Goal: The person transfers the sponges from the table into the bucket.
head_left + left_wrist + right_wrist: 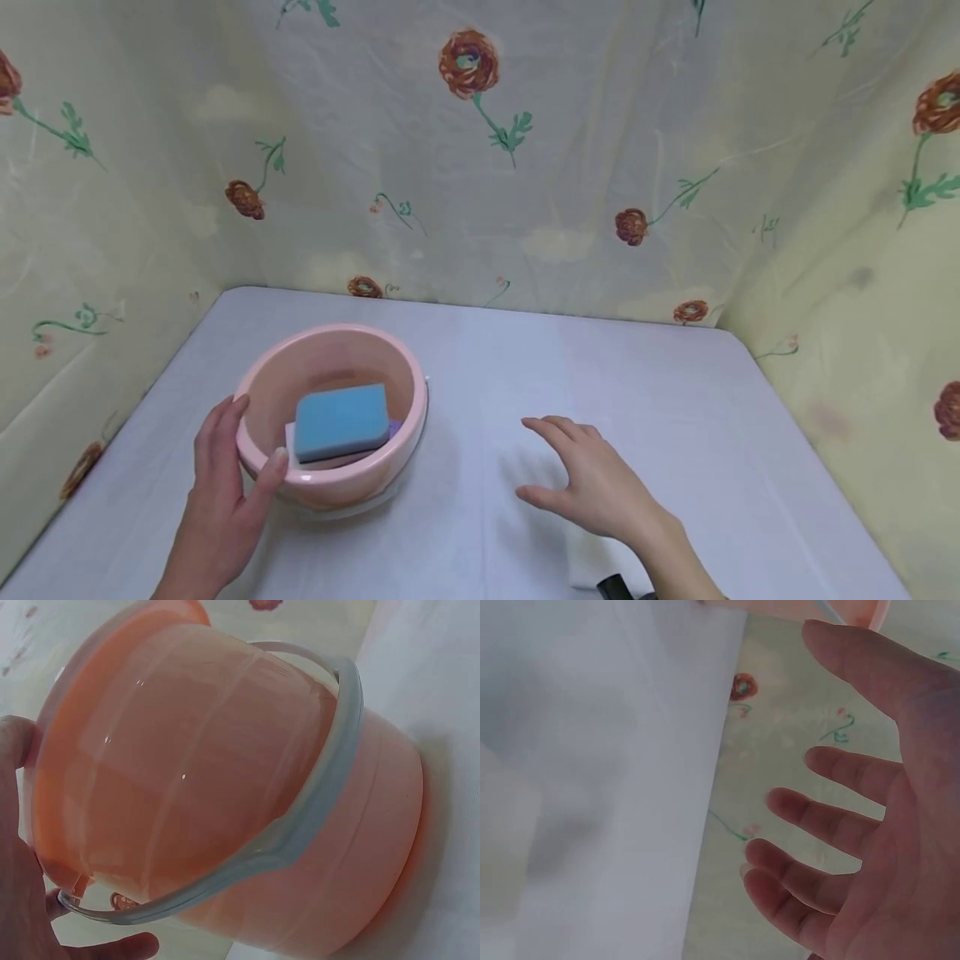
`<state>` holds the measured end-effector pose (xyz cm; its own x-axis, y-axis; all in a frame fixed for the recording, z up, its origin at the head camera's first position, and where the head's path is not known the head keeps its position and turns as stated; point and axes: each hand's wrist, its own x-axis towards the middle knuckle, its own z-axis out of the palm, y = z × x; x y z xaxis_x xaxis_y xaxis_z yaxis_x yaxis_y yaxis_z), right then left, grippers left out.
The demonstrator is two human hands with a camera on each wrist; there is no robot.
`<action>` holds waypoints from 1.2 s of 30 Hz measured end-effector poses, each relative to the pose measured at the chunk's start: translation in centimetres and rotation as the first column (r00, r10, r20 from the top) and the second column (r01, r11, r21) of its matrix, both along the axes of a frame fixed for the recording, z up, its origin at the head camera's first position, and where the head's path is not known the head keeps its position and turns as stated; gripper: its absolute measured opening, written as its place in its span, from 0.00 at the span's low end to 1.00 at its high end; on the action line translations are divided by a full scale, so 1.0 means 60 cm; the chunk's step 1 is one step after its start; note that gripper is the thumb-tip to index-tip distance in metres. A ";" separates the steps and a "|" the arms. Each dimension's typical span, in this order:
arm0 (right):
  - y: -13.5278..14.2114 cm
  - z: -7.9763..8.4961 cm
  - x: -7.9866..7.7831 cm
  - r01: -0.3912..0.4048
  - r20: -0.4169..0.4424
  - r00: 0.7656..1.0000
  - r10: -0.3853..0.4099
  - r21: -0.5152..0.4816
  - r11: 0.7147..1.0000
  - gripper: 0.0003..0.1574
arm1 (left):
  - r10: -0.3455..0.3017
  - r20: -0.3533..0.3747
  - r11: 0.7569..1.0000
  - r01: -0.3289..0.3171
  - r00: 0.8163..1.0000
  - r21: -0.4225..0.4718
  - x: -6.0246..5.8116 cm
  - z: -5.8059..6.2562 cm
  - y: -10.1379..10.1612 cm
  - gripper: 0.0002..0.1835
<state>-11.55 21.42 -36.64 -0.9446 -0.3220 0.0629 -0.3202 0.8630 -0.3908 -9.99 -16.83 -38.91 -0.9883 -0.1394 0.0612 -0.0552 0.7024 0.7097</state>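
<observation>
A pink bucket [341, 482] with a grey handle [300, 825] stands at the left of the table. On top inside it lies a blue sponge-like block [341, 421], over white, pinkish and purple items that are mostly hidden. My left hand [228, 500] rests at the bucket's near left rim, fingertips and thumb touching the rim. In the left wrist view, one finger stretches out straight below the handle's end. My right hand [588, 479] hovers over the table with fingers spread and slightly bent, holding nothing.
A white flat item [592, 558] lies on the table [487, 375] below my right wrist, partly covered by a black cylindrical object [615, 587] and the forearm. Flowered curtain-like sheets [562, 167] surround the table at the back and sides.
</observation>
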 end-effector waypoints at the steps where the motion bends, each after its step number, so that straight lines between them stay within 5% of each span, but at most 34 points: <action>1: 0.001 -0.002 0.001 0.003 0.004 1.000 -0.003 -0.001 1.000 0.45 | -0.002 0.002 1.000 0.002 1.000 -0.001 0.000 -0.001 -0.001 0.45; 36: 0.101 -0.082 0.068 0.007 0.056 0.998 -0.014 0.116 0.993 0.54 | -0.018 -0.003 0.999 0.018 1.000 0.037 0.002 0.003 -0.004 0.46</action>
